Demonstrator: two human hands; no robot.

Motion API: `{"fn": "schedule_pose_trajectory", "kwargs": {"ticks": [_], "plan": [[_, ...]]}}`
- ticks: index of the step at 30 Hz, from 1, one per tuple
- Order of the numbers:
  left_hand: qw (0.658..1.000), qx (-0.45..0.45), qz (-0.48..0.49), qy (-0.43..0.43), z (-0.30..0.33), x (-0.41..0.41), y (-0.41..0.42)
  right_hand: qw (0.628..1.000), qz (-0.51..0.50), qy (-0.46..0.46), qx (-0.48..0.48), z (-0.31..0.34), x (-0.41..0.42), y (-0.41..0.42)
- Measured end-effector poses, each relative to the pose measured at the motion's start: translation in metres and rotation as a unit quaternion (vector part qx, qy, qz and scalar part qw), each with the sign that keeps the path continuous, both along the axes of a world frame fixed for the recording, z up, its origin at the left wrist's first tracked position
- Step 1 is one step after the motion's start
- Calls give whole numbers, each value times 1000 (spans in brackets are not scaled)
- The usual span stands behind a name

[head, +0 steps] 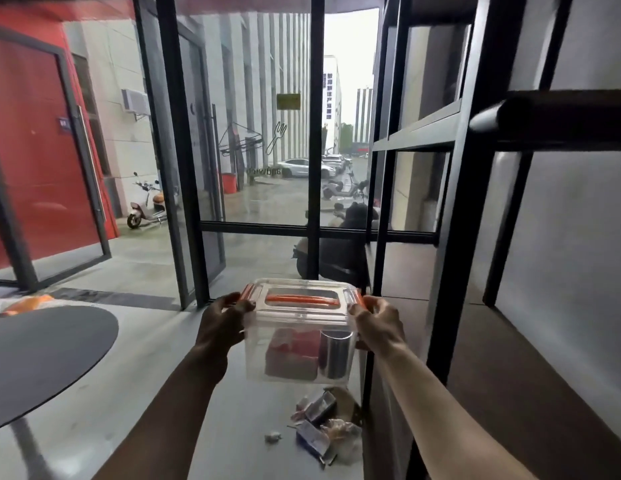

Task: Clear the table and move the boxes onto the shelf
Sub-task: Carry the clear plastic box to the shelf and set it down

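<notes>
I hold a clear plastic box (298,337) with an orange handle and orange side clips in mid-air, level, in front of me. Inside it sit a red-and-pink packet and a shiny metal can. My left hand (224,323) grips its left end at the clip, and my right hand (378,323) grips its right end. The black metal shelf (444,237) with brown boards stands just right of the box; its nearest upright is beside my right hand. The round dark table (42,355) lies at the lower left, apart from the box.
Crumpled wrappers and small cartons (323,427) lie on the floor under the box, at the shelf's foot. An orange-and-white bag (21,304) rests at the table's far edge. Glass doors with black frames (316,168) stand ahead; a person crouches outside behind them.
</notes>
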State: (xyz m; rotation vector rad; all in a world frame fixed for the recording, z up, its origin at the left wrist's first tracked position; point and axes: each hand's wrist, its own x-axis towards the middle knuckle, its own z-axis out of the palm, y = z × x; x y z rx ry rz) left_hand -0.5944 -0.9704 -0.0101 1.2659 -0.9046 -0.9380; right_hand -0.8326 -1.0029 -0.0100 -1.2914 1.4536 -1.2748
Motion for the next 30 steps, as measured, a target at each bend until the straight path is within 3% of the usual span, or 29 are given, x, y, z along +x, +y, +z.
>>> {"fn": "schedule_pose_trajectory", "kwargs": {"ticks": [10,18,24,30], "plan": [[999,16,-22,22,-31,60,-227,999,-27,23,12,-24,56,-215],[997,14,-75,22,-23,112,-432,992,-117,43,-4,-13,111,-397],[990,35,-140,6,-32,86,-537,981,-186,51,6,-28,87,-467],[973,34,-230,-17,-31,8,-610,966,-256,46,15,-29,12,-501]]}}
